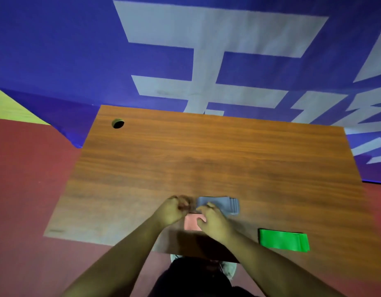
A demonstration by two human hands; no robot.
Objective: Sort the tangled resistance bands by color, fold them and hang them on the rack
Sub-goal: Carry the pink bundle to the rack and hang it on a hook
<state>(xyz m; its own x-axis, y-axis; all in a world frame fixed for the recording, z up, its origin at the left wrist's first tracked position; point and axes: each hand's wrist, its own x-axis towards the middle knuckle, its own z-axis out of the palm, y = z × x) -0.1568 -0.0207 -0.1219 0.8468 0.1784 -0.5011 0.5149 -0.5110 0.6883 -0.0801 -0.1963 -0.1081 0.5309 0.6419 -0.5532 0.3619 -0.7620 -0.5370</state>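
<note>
1. My right hand (211,219) is curled over the pink band (191,225), thumb across it; I cannot tell whether I pinch it
2. My left hand (172,209) is a blurred fist just left of it; its grip is unclear
3. The folded grey band (224,203) lies just beyond my right knuckles
4. The folded green band (283,240) sits apart to the right, near the table (185,151) edge
5. My right hand covers part of the pink band
</note>
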